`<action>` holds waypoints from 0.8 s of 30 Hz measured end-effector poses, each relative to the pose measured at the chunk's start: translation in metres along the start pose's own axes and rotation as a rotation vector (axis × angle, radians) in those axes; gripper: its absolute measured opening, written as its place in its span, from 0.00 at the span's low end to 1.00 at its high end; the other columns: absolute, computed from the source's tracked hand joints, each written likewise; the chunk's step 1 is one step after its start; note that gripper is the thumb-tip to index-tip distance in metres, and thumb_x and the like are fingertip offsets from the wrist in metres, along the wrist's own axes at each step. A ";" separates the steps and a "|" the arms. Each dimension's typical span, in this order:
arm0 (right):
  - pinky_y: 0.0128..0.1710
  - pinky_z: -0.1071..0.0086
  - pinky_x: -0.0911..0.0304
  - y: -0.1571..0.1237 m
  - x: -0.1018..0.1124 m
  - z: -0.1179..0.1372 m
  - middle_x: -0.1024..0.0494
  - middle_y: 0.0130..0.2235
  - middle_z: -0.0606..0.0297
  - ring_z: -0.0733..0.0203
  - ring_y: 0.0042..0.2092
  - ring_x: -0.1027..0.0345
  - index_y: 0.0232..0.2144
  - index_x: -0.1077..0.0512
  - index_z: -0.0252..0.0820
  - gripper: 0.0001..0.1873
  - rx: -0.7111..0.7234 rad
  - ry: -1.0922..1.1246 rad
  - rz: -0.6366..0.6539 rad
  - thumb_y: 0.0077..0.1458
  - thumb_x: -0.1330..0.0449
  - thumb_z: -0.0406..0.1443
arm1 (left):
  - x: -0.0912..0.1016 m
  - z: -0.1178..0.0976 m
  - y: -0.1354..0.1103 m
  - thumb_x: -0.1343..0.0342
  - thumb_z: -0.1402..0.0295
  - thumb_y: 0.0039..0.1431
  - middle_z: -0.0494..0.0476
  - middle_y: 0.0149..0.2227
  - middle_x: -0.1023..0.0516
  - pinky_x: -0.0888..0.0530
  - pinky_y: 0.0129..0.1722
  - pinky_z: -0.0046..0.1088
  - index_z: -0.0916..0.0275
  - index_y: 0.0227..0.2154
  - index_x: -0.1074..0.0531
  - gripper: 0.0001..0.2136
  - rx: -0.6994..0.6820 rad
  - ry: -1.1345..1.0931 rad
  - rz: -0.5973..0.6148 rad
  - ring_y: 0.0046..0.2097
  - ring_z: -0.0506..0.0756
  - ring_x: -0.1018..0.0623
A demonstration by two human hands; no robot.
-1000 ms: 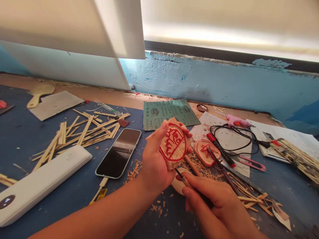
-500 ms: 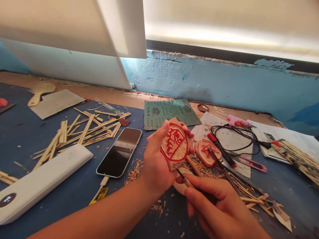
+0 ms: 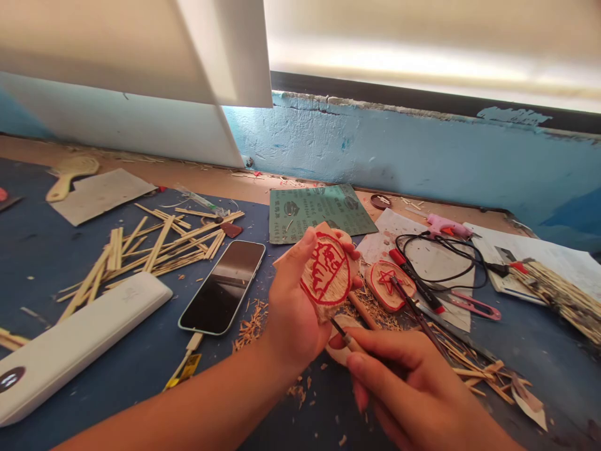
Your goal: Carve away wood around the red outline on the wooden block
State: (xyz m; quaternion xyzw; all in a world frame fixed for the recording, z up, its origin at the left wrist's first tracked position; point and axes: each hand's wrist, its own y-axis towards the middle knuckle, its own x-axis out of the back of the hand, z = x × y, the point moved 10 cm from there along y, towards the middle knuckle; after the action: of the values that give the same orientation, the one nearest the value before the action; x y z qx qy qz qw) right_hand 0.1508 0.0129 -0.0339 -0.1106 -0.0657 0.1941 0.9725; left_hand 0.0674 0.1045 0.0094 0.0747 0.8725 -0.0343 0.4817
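My left hand (image 3: 295, 294) is wrapped round a wooden piece (image 3: 328, 269) with a red outlined design carved on its face, tilted up toward me. In my right hand (image 3: 399, 369) is a carving tool (image 3: 346, 338) with a thin dark shaft, its tip by the lower edge of the piece. Below them a pale wooden disc (image 3: 339, 358) lies partly hidden by my right hand. Just right of the held piece rests a second wooden disc (image 3: 381, 294) bearing a red star, with a dark slim tool (image 3: 413, 310) lying across it.
A phone (image 3: 223, 288) and a white power bank (image 3: 89, 341) lie left, near scattered wooden sticks (image 3: 159, 244). Green sandpaper (image 3: 319, 210) sits behind my hands. At right are a pink glue gun (image 3: 448, 227), a red-and-black marker (image 3: 416, 280), a pink cutter (image 3: 476, 307) and wood shavings (image 3: 251, 326).
The whole view has shifted slightly, so the table things appear a little farther left. Both hands keep their holds, with the tool tip still by the piece's lower edge.
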 end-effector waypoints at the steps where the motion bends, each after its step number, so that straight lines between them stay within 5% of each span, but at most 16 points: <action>1: 0.14 0.76 0.55 0.000 -0.006 -0.011 0.38 0.21 0.72 0.73 0.17 0.50 0.25 0.29 0.40 0.32 -0.114 0.135 0.045 0.65 0.42 0.61 | 0.000 0.000 0.000 0.40 0.57 0.67 0.58 0.37 0.21 0.18 0.37 0.30 0.63 0.36 0.24 0.13 -0.004 0.002 -0.005 0.40 0.57 0.17; 4: 0.14 0.75 0.56 0.000 -0.007 -0.017 0.37 0.21 0.72 0.73 0.16 0.51 0.26 0.28 0.40 0.33 -0.178 0.189 0.036 0.62 0.42 0.63 | 0.003 0.000 0.001 0.39 0.56 0.67 0.57 0.36 0.22 0.18 0.37 0.30 0.64 0.36 0.24 0.14 -0.011 0.013 -0.019 0.39 0.57 0.18; 9: 0.26 0.73 0.43 -0.003 0.011 0.029 0.24 0.26 0.62 0.65 0.27 0.33 0.28 0.25 0.39 0.21 0.239 -0.319 -0.155 0.70 0.42 0.45 | 0.003 0.003 0.000 0.39 0.55 0.67 0.58 0.38 0.21 0.18 0.36 0.29 0.63 0.36 0.25 0.15 -0.019 0.035 0.003 0.40 0.56 0.18; 14: 0.14 0.75 0.55 -0.001 -0.006 -0.019 0.34 0.23 0.71 0.74 0.15 0.52 0.29 0.24 0.40 0.31 -0.175 0.219 0.034 0.62 0.40 0.62 | 0.004 0.001 -0.002 0.40 0.56 0.67 0.58 0.36 0.22 0.18 0.35 0.29 0.64 0.36 0.23 0.15 -0.021 0.043 -0.030 0.39 0.56 0.18; 16: 0.13 0.75 0.56 -0.002 -0.007 -0.025 0.34 0.22 0.71 0.74 0.15 0.52 0.31 0.22 0.40 0.31 -0.214 0.249 0.030 0.61 0.39 0.62 | 0.004 0.001 -0.002 0.41 0.56 0.68 0.58 0.37 0.22 0.18 0.36 0.29 0.64 0.36 0.24 0.14 -0.014 0.034 -0.031 0.39 0.56 0.18; 21: 0.27 0.73 0.41 -0.005 0.011 0.028 0.24 0.26 0.62 0.65 0.28 0.31 0.29 0.23 0.39 0.18 0.275 -0.326 -0.167 0.69 0.41 0.41 | 0.004 0.003 -0.001 0.40 0.57 0.67 0.57 0.36 0.21 0.18 0.35 0.28 0.63 0.36 0.24 0.12 -0.014 0.035 -0.025 0.39 0.56 0.18; 24: 0.23 0.75 0.44 -0.003 0.011 0.017 0.28 0.24 0.65 0.67 0.24 0.36 0.26 0.24 0.39 0.22 0.162 -0.160 -0.146 0.68 0.40 0.47 | 0.004 0.003 -0.002 0.40 0.57 0.67 0.57 0.36 0.22 0.19 0.34 0.27 0.64 0.35 0.24 0.13 -0.016 0.033 -0.033 0.37 0.54 0.19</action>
State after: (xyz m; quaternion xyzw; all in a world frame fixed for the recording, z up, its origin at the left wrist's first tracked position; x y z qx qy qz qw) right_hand 0.1586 0.0178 -0.0159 -0.0109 -0.1352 0.1355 0.9814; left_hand 0.0677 0.1026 0.0041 0.0568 0.8817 -0.0339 0.4671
